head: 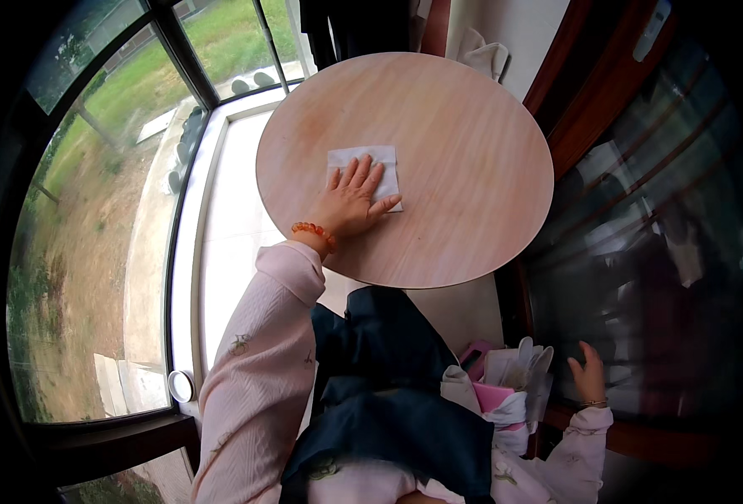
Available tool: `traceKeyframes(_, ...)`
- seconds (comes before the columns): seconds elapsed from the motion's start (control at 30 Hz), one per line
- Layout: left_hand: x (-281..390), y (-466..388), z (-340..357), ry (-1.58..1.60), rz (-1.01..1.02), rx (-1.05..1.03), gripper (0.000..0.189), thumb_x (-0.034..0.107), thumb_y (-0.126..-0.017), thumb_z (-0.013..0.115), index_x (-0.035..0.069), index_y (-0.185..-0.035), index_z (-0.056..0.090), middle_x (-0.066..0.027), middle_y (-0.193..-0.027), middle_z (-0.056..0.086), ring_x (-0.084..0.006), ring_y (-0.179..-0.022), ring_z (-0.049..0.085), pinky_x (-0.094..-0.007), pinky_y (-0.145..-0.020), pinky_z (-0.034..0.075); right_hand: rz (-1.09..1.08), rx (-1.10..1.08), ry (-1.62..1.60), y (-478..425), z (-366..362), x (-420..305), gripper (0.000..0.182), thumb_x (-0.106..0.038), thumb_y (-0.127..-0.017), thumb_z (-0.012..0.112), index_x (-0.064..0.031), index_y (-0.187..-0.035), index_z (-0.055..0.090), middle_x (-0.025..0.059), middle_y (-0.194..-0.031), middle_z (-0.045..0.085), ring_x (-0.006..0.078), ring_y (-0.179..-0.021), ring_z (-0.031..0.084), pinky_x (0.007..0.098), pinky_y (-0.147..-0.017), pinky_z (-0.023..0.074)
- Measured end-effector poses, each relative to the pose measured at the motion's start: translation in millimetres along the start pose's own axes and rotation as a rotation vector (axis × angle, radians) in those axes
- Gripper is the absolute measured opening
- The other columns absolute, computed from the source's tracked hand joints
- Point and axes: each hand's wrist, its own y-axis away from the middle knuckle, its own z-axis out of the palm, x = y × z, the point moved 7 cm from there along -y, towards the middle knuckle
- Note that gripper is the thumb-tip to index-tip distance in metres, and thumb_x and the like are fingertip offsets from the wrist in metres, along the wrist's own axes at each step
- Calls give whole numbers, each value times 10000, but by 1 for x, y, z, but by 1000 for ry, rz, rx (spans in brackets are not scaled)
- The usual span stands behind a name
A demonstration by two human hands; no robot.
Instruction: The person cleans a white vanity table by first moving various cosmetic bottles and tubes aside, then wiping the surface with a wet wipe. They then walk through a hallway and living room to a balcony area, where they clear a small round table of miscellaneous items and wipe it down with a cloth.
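My left hand (350, 200), with orange beads at the wrist, lies palm down on a folded white wipe or cloth (384, 152). The fingers are spread and press the wipe flat against the round wood-grain tabletop (466, 164), left of its middle. A brownish, darker patch shows on the wood above the wipe. My right hand (587, 372), a thin bracelet at its wrist, is raised low at the right beside dark glass. Its fingers are apart and nothing shows in it, though part of the palm is hidden.
Beside my right hip is a pink container (494, 397) with white spoon-like utensils and cloth-like items. A white round lid or cup (181, 385) rests by the window frame (186, 189) at the left. Dark clothing (362, 28) and a pale cloth (482, 53) are beyond the table.
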Motion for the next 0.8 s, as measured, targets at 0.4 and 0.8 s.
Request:
traceKeyframes(0.4,95,45,-30,182,314,186,648,563,-814,348,141,-1303,292,-149,-1381,162,-314,-1282,119,-476,-1019,77,-891,27,-135,-77,-34,-302,474,-227,-809,544,57,-1163,405,235,-1246,359,348,-1154,355,362,-953,296)
traceKeyframes(0.8,-114,119,81,1436,-982,769,440,320,-878,398,-78,-1064,418,-154,-963,525,-190,-858,515,-273,-727,428,-1111,-22,231,-88,80,-357,662,-457,-835,407,30,-1265,282,198,-1336,243,317,-1245,224,418,-1005,189)
